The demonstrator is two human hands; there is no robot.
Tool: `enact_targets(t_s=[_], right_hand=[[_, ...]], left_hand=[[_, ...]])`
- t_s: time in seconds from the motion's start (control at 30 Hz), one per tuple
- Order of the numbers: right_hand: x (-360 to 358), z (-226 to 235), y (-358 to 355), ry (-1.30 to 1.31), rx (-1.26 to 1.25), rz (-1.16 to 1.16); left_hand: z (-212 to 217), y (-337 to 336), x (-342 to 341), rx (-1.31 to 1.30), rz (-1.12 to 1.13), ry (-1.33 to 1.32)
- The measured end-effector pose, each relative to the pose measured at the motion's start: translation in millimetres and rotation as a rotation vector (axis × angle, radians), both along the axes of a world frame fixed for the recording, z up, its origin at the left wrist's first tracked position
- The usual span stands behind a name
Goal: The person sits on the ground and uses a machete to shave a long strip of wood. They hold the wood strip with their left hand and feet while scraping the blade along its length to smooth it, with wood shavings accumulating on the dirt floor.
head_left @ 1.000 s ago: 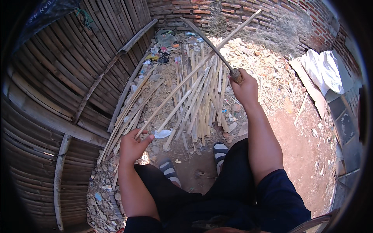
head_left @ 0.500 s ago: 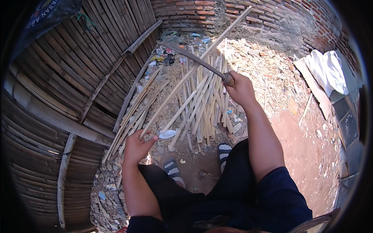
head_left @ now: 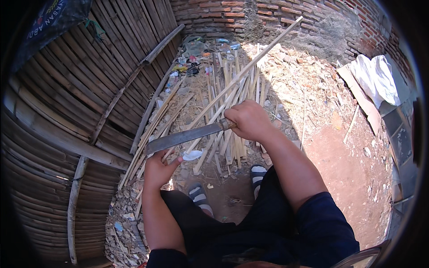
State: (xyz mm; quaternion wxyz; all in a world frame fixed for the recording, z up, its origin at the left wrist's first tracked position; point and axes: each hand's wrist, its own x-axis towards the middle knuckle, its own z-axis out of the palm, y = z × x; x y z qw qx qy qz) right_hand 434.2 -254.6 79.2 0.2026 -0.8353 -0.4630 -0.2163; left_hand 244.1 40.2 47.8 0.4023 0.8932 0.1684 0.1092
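My right hand (head_left: pixel 251 120) is wrapped round the wooden handle of a machete (head_left: pixel 184 136). The broad dark blade points left, its tip end right above my left hand (head_left: pixel 158 170) in the picture. A long pale bamboo strip (head_left: pixel 271 47) slants from my left hand up toward the brick wall. My left fingers close round its near end, partly hidden behind the blade; the thumb sticks out to the right. Whether the blade touches the strip, I cannot tell. Under the strip lies a loose pile of similar bamboo strips (head_left: pixel 229 147) on the ground.
A bamboo-slat wall (head_left: pixel 67 85) rises on the left, a brick wall (head_left: pixel 219 18) at the back. Rubble and litter surround the pile. My sandalled feet (head_left: pixel 199 196) stand just before it. White sacking (head_left: pixel 375 80) lies over boards at the right.
My right hand has swung the machete down and left, from pointing away over the pile to lying across near my left hand. The strip's far end has shifted slightly right and lower.
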Motion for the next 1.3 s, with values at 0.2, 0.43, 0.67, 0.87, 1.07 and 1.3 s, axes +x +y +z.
enact_targets(t_s=[0.2, 0.43, 0.67, 0.87, 1.07, 1.3], right_hand=[[53, 2, -71, 0.356, 0.382, -0.681], [32, -2, -57, 0.248, 0.267, -0.423], [18, -2, -22, 0.044, 0.013, 0.037], [66, -16, -83, 0.446, 0.434, -0.656], [52, -13, -74, 0.495, 0.497, -0.495], [3, -4, -5, 0.056, 0.022, -0.027]], left_hand=[[18, -4, -1, 0.174, 0.056, 0.169], [7, -4, 4, 0.068, 0.004, 0.138], [8, -6, 0, 0.015, -0.001, 0.130], [13, -3, -1, 0.056, 0.041, 0.124], [9, -7, 4, 0.025, 0.014, 0.104], [7, -13, 6, 0.010, 0.006, 0.100]])
